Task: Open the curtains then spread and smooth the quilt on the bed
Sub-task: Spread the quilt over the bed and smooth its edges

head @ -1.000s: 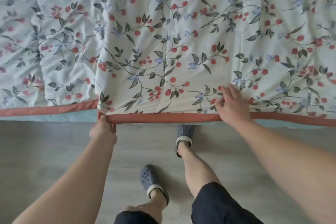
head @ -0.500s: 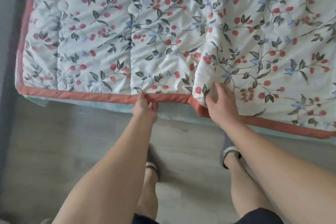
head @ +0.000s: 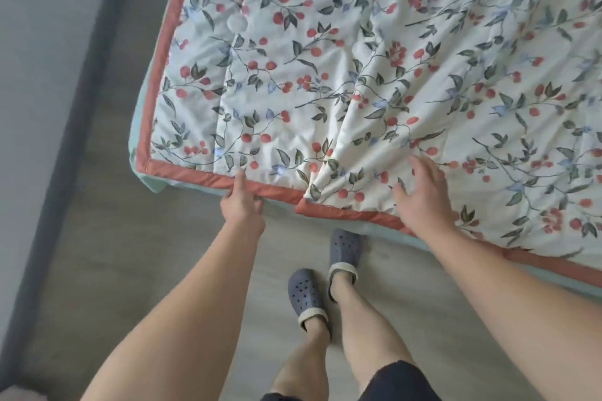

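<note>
One quilt (head: 374, 68) covers one bed (head: 153, 184); left hand (head: 241, 205) fingers clamp its border, right hand (head: 423, 202) fingers splayed flat beside a fold.

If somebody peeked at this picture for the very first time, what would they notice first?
Probably the big white quilt covered in red berries and green leaves, filling the top and right of the view, with a reddish border along its edge. Next, the two hands at its near edge: the left hand pinching the border, the right hand spread flat beside a fold. Below them, two dark clogs stand on the grey floor.
</note>
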`<state>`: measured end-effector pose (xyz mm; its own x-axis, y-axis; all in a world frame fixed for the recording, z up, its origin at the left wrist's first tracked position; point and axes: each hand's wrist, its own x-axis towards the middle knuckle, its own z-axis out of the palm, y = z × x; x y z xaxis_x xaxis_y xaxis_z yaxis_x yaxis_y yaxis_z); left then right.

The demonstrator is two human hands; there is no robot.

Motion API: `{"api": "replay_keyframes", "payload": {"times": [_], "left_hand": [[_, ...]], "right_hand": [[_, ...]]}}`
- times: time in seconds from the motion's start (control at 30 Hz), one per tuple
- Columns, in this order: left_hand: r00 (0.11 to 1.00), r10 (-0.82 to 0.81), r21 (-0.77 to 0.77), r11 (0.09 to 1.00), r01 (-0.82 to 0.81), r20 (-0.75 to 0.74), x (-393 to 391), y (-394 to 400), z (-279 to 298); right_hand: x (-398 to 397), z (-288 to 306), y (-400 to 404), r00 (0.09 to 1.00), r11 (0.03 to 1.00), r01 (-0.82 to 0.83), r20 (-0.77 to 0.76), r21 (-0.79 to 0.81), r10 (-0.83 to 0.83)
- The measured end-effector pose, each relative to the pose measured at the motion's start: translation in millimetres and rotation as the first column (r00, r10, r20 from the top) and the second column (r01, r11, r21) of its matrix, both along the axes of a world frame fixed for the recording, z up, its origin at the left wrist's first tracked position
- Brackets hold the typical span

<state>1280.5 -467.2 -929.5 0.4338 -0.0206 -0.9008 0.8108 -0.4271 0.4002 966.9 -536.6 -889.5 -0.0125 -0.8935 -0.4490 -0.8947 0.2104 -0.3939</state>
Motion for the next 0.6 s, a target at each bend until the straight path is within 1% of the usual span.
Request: {"api": "replay_keyframes", "payload": {"times": [0.03, 0.1, 0.13, 0.17, 0.23, 0.27, 0.3, 0.33, 0.37, 0.4, 0.43, 0.47, 0.5, 0.53, 0.57, 0.6], "left_hand": [[1.000, 0.004, 0.022, 1.000, -0.004, -0.016, 14, -7, -4], [1.000, -0.015, 0.083, 0.996, 0.016, -0.010, 34, -15, -9], [0.999, -0.012, 0.108, 0.994, 0.006, 0.053, 46, -15, -10], [0.989, 0.016, 0.115, 0.993, -0.033, 0.147, 56, -11, -9], [0.916, 0.025, 0.139, 0.986, -0.088, 0.400, 89, 1, -3], [0.884, -0.011, 0.170, 0.983, -0.077, 0.467, 112, 8, 5], [0.890, -0.061, 0.202, 0.979, -0.035, 0.451, 126, 16, 11], [0.923, -0.093, 0.197, 0.980, 0.020, 0.372, 143, 18, 18], [0.960, -0.108, 0.148, 0.986, 0.071, 0.259, 157, 20, 21], [0.985, -0.083, 0.068, 0.995, 0.073, 0.152, 169, 17, 26], [0.997, -0.036, -0.005, 0.999, 0.036, 0.068, 182, 12, 30], [0.999, 0.019, -0.036, 0.999, -0.018, 0.032, 200, 5, 30], [0.997, 0.055, -0.026, 0.998, -0.054, 0.046, 212, -2, 28], [0.996, 0.049, 0.016, 0.999, -0.050, 0.079, 227, -9, 25], [0.994, -0.034, 0.091, 0.996, 0.025, 0.103, 248, -14, 18], [0.971, -0.202, 0.186, 0.966, 0.177, 0.124, 264, -16, 10]], "right_hand": [[22, -6, -1, 0.997, 0.998, -0.061, 0.042, -0.009, 0.061], [58, -23, -5, 0.989, 0.992, -0.119, 0.091, 0.029, 0.116], [70, -34, -5, 0.989, 0.989, -0.135, 0.073, 0.064, 0.130], [74, -42, -5, 0.988, 0.984, -0.151, 0.028, 0.091, 0.149], [73, -52, -1, 0.991, 0.977, -0.127, -0.024, 0.172, 0.133], [73, -54, 0, 0.990, 0.971, -0.129, -0.023, 0.203, 0.136], [68, -52, 3, 0.989, 0.965, -0.128, -0.036, 0.229, 0.140], [70, -50, -1, 0.986, 0.961, -0.134, -0.064, 0.243, 0.154], [73, -46, -5, 0.982, 0.960, -0.122, -0.108, 0.254, 0.153], [78, -43, -9, 0.979, 0.964, -0.096, -0.154, 0.250, 0.137], [90, -35, -13, 0.977, 0.974, -0.048, -0.193, 0.223, 0.092], [107, -31, -17, 0.977, 0.981, 0.003, -0.211, 0.194, 0.038], [120, -24, -20, 0.978, 0.985, 0.048, -0.207, 0.164, -0.013], [139, -18, -24, 0.980, 0.988, 0.075, -0.192, 0.138, -0.048], [164, -14, -29, 0.982, 0.989, 0.091, -0.174, 0.116, -0.070], [186, -11, -33, 0.985, 0.991, 0.099, -0.148, 0.096, -0.084]]}}
